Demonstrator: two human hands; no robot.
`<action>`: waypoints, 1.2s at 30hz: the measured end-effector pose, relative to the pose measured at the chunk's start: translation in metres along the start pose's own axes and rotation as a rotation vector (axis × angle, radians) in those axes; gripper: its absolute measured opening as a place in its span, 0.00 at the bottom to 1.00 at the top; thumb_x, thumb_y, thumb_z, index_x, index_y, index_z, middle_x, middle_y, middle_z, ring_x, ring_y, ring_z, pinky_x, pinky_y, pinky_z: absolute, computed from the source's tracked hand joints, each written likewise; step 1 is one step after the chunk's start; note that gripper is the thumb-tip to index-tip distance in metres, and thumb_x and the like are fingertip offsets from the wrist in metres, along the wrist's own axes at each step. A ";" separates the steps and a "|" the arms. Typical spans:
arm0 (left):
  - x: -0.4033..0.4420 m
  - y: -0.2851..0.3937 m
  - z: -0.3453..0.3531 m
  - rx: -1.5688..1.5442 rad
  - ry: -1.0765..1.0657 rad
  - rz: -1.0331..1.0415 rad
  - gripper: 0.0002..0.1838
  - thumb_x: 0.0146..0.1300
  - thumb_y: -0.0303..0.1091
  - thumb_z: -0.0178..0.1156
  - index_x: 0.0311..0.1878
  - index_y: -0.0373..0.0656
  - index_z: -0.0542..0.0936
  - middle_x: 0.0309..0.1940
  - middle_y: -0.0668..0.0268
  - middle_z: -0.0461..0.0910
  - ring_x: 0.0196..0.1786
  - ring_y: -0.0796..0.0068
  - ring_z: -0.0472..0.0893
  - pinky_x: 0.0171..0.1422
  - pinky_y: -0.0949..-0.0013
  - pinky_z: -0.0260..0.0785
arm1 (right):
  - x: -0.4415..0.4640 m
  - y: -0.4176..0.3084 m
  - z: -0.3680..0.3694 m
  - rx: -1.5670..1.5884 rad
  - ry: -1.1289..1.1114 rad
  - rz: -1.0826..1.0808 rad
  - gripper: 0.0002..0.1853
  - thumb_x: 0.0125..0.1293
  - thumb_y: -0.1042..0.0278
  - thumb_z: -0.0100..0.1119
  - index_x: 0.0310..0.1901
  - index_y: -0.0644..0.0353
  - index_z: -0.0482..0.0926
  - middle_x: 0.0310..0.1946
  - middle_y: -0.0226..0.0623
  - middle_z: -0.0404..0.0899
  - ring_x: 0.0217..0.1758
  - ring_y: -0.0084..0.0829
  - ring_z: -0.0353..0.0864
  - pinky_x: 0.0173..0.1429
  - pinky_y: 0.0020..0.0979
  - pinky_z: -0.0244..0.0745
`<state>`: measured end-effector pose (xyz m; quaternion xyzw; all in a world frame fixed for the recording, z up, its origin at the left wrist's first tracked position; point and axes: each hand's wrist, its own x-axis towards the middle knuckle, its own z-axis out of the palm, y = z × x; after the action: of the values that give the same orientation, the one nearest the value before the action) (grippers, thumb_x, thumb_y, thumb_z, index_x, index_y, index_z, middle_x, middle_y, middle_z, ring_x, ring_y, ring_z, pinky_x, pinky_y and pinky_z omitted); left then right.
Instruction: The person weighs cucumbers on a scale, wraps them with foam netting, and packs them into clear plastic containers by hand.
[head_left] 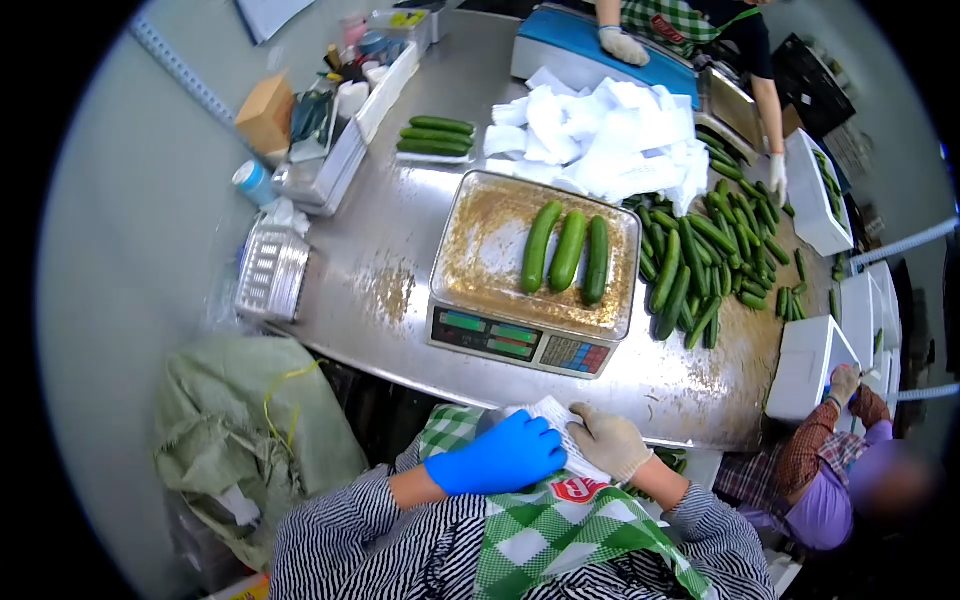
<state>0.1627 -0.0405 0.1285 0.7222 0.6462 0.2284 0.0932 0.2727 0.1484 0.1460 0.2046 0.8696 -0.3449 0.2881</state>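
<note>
My left hand [507, 455], in a blue glove, is closed with its fingers curled over a white foam net sleeve [552, 412]. My right hand [610, 443], in a beige knit glove, pinches the same sleeve from the other side. Both hands are low in front of my apron, just off the table's near edge. Beyond them stands a digital scale [478, 230]. Three cucumbers lie on its pan, side by side: a left one [540, 247], a middle one [567, 252] and a right one [596, 262]. My palms and part of the sleeve are hidden.
A heap of white foam sleeves [610, 135] lies behind the scale. Many cucumbers [715, 245] are piled at right. A tray of cucumbers [437, 138] sits at back left, near stacked clear trays [273, 268]. Co-workers' gloved hands [778, 178] [845, 383] are at right; white foam boxes [808, 365] stand there.
</note>
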 end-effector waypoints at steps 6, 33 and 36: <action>-0.025 -0.024 -0.039 -0.080 -0.008 -0.117 0.15 0.55 0.33 0.60 0.47 0.44 0.81 0.39 0.64 0.78 0.43 0.62 0.78 0.50 0.60 0.70 | 0.062 0.003 -0.023 -0.002 0.611 -0.134 0.26 0.68 0.61 0.58 0.62 0.68 0.71 0.51 0.61 0.78 0.54 0.55 0.80 0.58 0.46 0.75; -0.027 -0.148 -0.069 0.356 0.443 -0.285 0.16 0.50 0.29 0.64 0.45 0.46 0.82 0.39 0.68 0.78 0.43 0.67 0.78 0.53 0.58 0.65 | 0.167 0.008 -0.105 1.570 0.239 -0.687 0.50 0.45 0.62 0.64 0.74 0.61 0.59 0.69 0.54 0.66 0.64 0.57 0.74 0.67 0.53 0.73; 0.007 -0.158 -0.046 0.369 0.438 -0.180 0.15 0.51 0.29 0.61 0.45 0.46 0.81 0.39 0.69 0.78 0.44 0.69 0.78 0.54 0.59 0.64 | 0.139 -0.002 -0.110 1.962 0.001 -0.968 0.50 0.43 0.58 0.67 0.73 0.60 0.62 0.67 0.52 0.69 0.64 0.57 0.74 0.66 0.56 0.74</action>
<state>0.0016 -0.0173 0.1024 0.6004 0.7428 0.2485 -0.1613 0.1280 0.2483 0.1234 -0.0184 0.2048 -0.9643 -0.1669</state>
